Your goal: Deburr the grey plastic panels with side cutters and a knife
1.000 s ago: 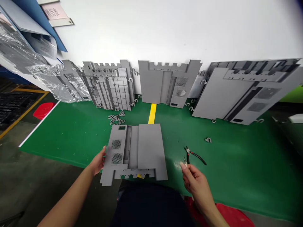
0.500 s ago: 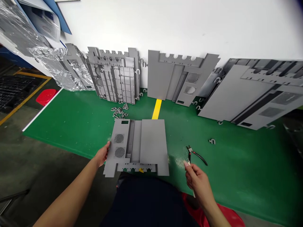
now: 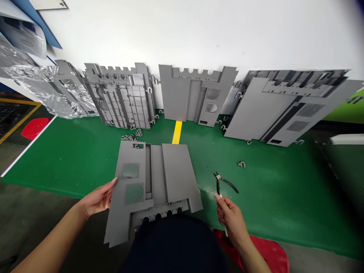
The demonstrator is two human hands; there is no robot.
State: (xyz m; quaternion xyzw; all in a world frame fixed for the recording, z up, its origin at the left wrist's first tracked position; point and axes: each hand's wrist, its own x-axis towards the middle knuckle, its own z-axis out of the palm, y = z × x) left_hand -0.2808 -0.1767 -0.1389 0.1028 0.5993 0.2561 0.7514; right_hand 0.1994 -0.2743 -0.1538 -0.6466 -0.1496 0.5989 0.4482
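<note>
My left hand (image 3: 99, 198) grips the left edge of a grey plastic panel (image 3: 178, 170), thumb on top. The panel is tilted, its left side raised and its notched edge close to my body. Its two mesh grilles lie on the left part. My right hand (image 3: 229, 214) is closed around a thin light-coloured tool (image 3: 226, 230), seen only in part between the fingers. Just beyond that hand, pliers (image 3: 218, 177) with black and red handles lie on the green table (image 3: 273, 193).
Grey panels (image 3: 196, 91) lean against the white wall in several stacks, the leftmost in clear plastic wrap (image 3: 36, 87). Small grey hooked pieces (image 3: 138, 132) lie behind the held panel, with one hooked piece (image 3: 241, 164) further right. Red stools (image 3: 270, 254) stand by the table.
The panel's left side has been lifted and tilted by my left hand, and its notched edge is nearer my body. My right hand keeps its grip. The whole view has shifted to the right.
</note>
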